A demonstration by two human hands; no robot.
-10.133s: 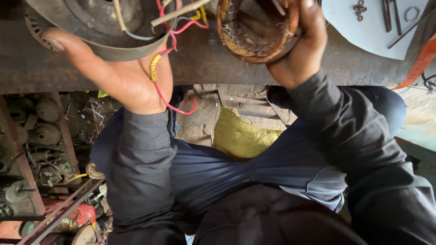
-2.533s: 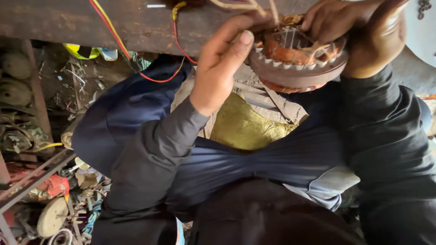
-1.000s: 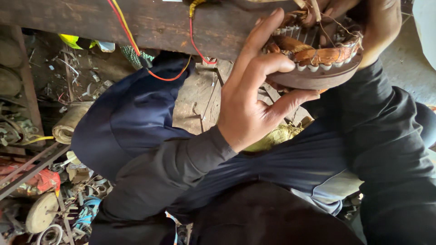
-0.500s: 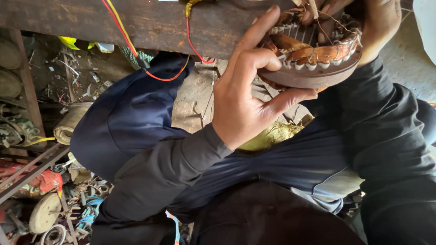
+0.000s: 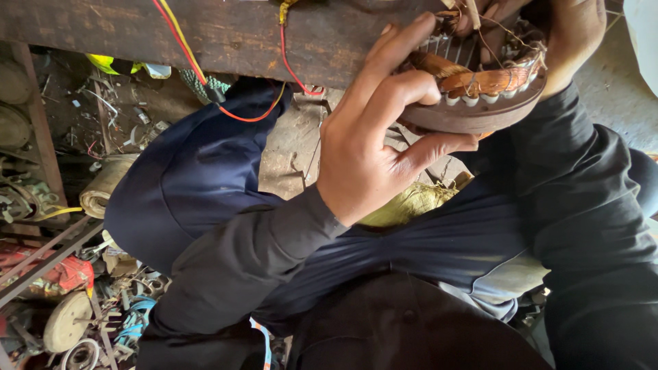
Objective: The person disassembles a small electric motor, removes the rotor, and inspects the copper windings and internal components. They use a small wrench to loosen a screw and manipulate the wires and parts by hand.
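Now the left hand (image 5: 370,151) pinches the round brown copper-wound motor stator (image 5: 473,89), no longer splayed open beside it. Opposite, the right hand (image 5: 576,34) still clasps its far rim.

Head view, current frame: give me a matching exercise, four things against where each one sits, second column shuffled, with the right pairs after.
Things:
1. round brown motor stator with copper windings
2. red and yellow wires
3. crumpled yellow cloth
4. round grey metal disc

Places:
A. bottom left, among scrap parts on the ground
B. top right, gripped between the left hand and the right hand
C. on the lap, just below the left hand
D. hanging over the dark wooden bench edge, top left

Pairs: 1-B, 2-D, 3-C, 4-A
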